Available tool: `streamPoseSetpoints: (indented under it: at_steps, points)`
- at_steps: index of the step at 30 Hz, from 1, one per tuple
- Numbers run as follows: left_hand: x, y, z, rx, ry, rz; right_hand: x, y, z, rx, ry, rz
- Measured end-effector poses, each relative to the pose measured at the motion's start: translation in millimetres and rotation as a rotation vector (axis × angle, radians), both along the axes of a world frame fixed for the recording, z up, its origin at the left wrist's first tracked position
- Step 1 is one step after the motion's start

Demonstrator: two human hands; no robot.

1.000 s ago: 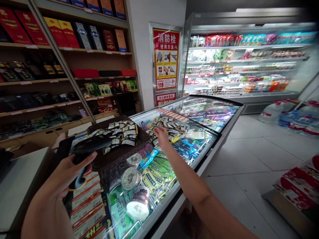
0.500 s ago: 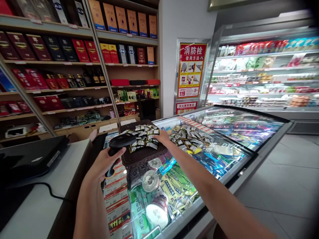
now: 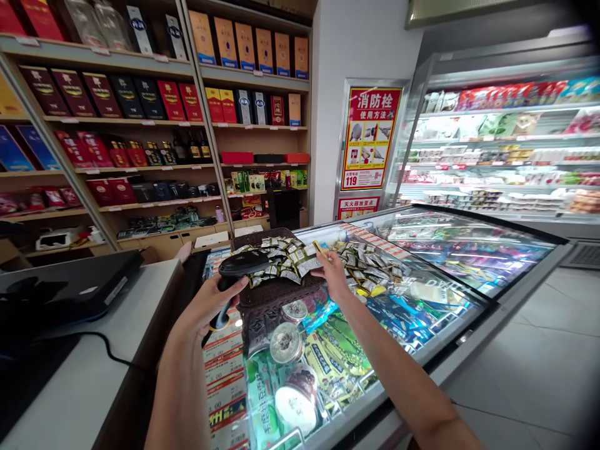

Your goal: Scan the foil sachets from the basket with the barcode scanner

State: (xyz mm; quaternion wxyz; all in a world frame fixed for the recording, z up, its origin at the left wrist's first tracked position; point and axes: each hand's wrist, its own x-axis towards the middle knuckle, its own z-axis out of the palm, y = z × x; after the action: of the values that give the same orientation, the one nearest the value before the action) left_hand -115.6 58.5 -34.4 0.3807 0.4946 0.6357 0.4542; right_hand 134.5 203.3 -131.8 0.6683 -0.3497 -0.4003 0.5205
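Note:
My left hand [image 3: 209, 304] is wrapped round the handle of a black barcode scanner [image 3: 244, 263], its head over the left part of a dark brown woven basket [image 3: 276, 296]. Small packets [image 3: 281, 245] in silver, black and gold fill much of the basket. At its right side my right hand [image 3: 332, 273] pinches one such packet [image 3: 304, 258], lifted and tilted with its printed face showing. Right of the basket, a heap of like packets [image 3: 370, 265] lies on the freezer's glass top.
The glass-topped chest freezer [image 3: 473, 319] holds ice-cream tubs [image 3: 295, 406] and colourful packs. A counter [image 3: 135, 319] with a black machine [image 3: 89, 281] stands at the left. Shelves of boxed bottles [image 3: 178, 100] line the back wall; an open chilled cabinet [image 3: 506, 144] is at the back right.
My right hand has lifted a packet from the basket and moved slightly right with it. The left hand still holds the scanner over the basket. The view has shifted a little left.

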Motion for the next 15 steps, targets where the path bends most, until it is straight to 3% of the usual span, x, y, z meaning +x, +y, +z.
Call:
streamPoseSetpoints:
  at_steps: [4,15]
  points:
    - [9,0,3.4,-0.015,0.039,-0.069,14,-16,-6,-0.006,0.047,-0.041]
    - [24,5,5.0,-0.026,0.122,-0.082,21,-13,-6,-0.032,0.053,-0.137]
